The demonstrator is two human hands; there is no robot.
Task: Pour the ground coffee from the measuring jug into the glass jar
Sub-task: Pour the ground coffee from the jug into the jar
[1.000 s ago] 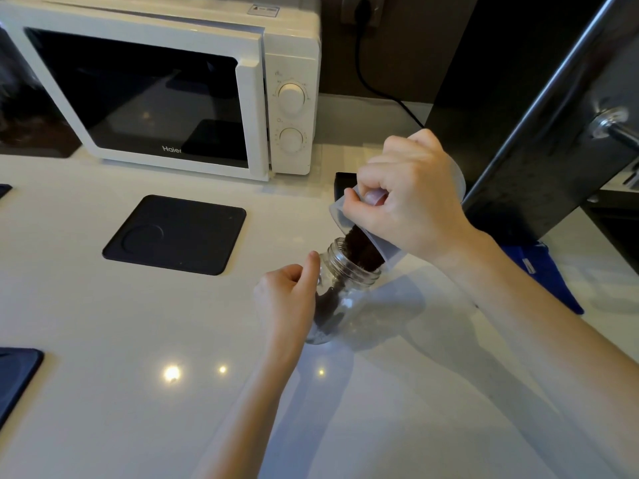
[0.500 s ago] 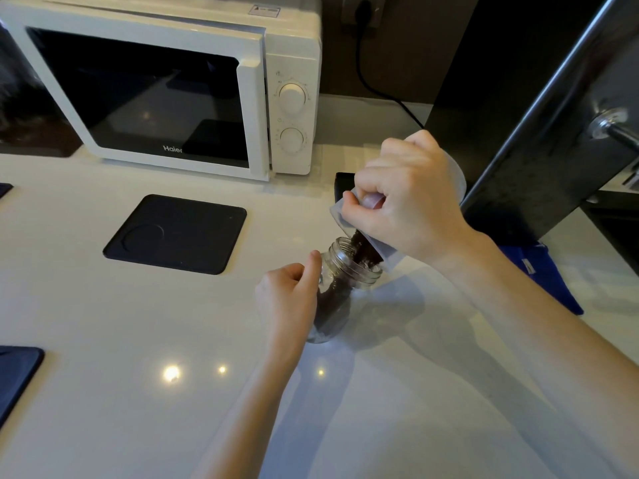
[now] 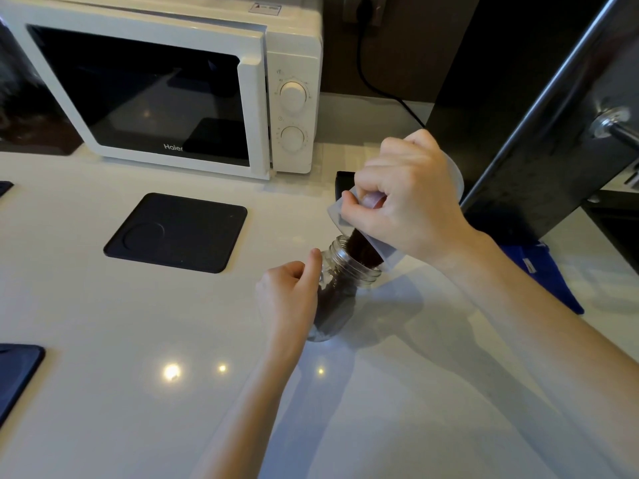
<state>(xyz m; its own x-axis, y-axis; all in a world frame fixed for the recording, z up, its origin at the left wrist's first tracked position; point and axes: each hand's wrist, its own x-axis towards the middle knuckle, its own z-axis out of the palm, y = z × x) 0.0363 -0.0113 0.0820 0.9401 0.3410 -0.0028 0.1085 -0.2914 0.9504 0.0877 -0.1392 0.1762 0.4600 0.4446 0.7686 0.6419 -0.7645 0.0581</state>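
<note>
A clear glass jar [image 3: 340, 288] with a threaded neck stands on the white counter [image 3: 138, 392], partly filled with dark ground coffee. My left hand [image 3: 290, 299] is wrapped around the jar's left side, thumb against its neck. My right hand [image 3: 404, 198] grips a translucent plastic measuring jug [image 3: 380, 250] by its handle and holds it steeply tilted, its rim over the jar's mouth. A dark stream of ground coffee [image 3: 361, 248] slides from the jug's lip into the jar. Much of the jug is hidden behind my hand.
A white microwave [image 3: 290, 108] stands at the back, its cable running to a wall socket. A black square mat [image 3: 176, 233] lies left of the jar, another dark mat [image 3: 17, 371] at the left edge. A blue cloth [image 3: 543, 271] lies right, under a dark slanted panel [image 3: 539, 140].
The jug has tipped slightly further and coffee keeps flowing; the level in the jar has risen. Both hands stay nearly where they were.
</note>
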